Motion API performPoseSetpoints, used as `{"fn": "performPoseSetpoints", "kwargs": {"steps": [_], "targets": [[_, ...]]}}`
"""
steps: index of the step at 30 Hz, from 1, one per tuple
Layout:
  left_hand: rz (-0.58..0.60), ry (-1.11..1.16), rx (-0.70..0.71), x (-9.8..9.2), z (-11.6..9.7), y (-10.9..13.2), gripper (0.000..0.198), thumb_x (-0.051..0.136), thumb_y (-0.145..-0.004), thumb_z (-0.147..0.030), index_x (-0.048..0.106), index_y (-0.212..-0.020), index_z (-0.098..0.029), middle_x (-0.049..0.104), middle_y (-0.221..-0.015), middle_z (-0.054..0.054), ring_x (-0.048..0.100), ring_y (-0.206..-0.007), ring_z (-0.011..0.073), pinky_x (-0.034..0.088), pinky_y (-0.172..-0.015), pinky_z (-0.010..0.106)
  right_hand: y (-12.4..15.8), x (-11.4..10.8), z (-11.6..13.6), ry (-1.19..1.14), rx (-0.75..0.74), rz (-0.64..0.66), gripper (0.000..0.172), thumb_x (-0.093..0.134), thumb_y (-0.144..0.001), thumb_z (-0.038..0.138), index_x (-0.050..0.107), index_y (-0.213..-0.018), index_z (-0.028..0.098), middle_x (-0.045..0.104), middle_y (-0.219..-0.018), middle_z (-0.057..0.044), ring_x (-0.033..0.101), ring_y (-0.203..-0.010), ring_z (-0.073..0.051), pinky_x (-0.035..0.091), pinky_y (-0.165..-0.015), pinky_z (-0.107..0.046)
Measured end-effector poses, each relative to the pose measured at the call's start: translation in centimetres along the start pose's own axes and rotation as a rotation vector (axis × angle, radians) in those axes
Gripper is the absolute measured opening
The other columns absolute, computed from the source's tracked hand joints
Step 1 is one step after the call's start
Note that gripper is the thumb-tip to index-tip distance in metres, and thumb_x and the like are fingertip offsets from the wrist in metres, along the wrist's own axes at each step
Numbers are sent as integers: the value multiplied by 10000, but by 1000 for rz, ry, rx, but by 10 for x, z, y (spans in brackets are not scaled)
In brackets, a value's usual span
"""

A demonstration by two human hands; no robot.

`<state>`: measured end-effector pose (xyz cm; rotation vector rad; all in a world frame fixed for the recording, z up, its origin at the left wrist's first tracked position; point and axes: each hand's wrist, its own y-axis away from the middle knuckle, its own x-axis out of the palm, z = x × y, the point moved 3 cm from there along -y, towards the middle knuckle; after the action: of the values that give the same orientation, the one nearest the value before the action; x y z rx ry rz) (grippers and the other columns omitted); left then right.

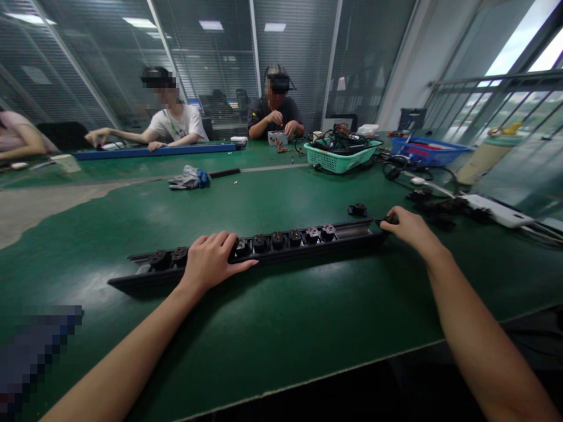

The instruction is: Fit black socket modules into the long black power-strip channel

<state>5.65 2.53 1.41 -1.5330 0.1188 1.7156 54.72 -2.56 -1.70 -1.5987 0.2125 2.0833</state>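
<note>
A long black power strip housing [303, 247] lies open side up on the green table, a row of black socket modules [277, 240] set along its channel. My left hand [211, 258] is wrapped over the housing left of its middle, thumb along the near wall and fingers across the channel, hiding some of the modules. At the right end of the housing, my right hand [407, 228] pinches a small black part [389, 220], mostly covered by the fingers. Just behind that end sits a loose black socket module [358, 209].
Dark loose parts [440, 208] lie to the right beside a white power strip [497, 211] and cables. Farther back are a green basket [338, 159] of wires, a blue basket [428, 153] and gloves [190, 177]. Co-workers [276, 111] sit across the table.
</note>
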Motion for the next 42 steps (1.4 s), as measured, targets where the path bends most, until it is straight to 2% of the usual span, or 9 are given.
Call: {"fn": "performPoseSetpoints", "kwargs": {"steps": [8,15,19,24,27,33,37,40,42], "targets": [[-9,-3,2,0,-1,0,675,429,-809,-782,617,-1036,-174,684,-976,111,626,-854,280,385,-742,371,-7,-5,-25,109,49,-185,362,563,-811,450,593,-1040,170,665,-932,-148,603,-828,-274,431,-713,-364],[-6,-20,3,0,-1,0,682,414,-809,-791,616,-1025,-176,683,-957,104,629,-854,278,382,-740,366,-12,17,-28,108,33,-57,371,581,-812,520,622,-979,192,674,-894,-114,610,-809,-255,431,-681,-339],[-7,-19,-1,0,-1,-1,680,414,-809,-790,615,-1026,-178,683,-961,103,627,-848,279,382,-739,368,-16,27,-22,68,-6,-80,431,567,-816,549,641,-1027,181,683,-927,-127,618,-837,-269,444,-701,-356],[-4,19,-6,0,0,0,660,425,-812,-779,619,-1028,-186,680,-982,112,626,-856,279,374,-741,367,-21,31,-11,-120,-71,-141,516,489,-869,476,558,-1241,125,693,-904,-143,636,-877,-283,461,-792,-390],[-5,27,-8,1,0,0,657,433,-808,-778,623,-1032,-190,683,-987,113,624,-854,283,372,-736,370,-25,34,-10,-299,-66,-147,466,404,-913,416,525,-1266,138,708,-881,-123,650,-860,-256,467,-821,-394],[-14,-10,6,0,-1,0,677,413,-813,-784,620,-1020,-174,679,-957,109,622,-839,275,383,-733,370,-30,43,-7,-738,-46,-6,395,382,-921,389,511,-1214,156,689,-1127,-160,663,-937,-201,491,-683,-289],[-16,-12,10,0,-1,0,678,410,-816,-783,619,-1018,-171,675,-949,108,620,-838,276,381,-728,368,-24,30,0,-763,-91,-67,389,381,-922,375,517,-1218,162,645,-1226,-168,671,-946,-206,511,-725,-322],[-14,-10,1,0,-1,0,667,411,-814,-784,622,-1005,-180,675,-935,107,618,-834,272,379,-734,369,-7,7,16,-571,-176,-264,372,418,-915,402,574,-1156,166,686,-1073,-130,661,-888,-209,498,-808,-361],[-12,-4,0,0,-1,0,661,413,-814,-782,622,-1003,-185,675,-934,108,617,-836,269,380,-738,367,10,-7,38,-492,-255,-333,350,419,-922,421,612,-1077,172,685,-964,-104,643,-861,-206,480,-827,-355]]}}
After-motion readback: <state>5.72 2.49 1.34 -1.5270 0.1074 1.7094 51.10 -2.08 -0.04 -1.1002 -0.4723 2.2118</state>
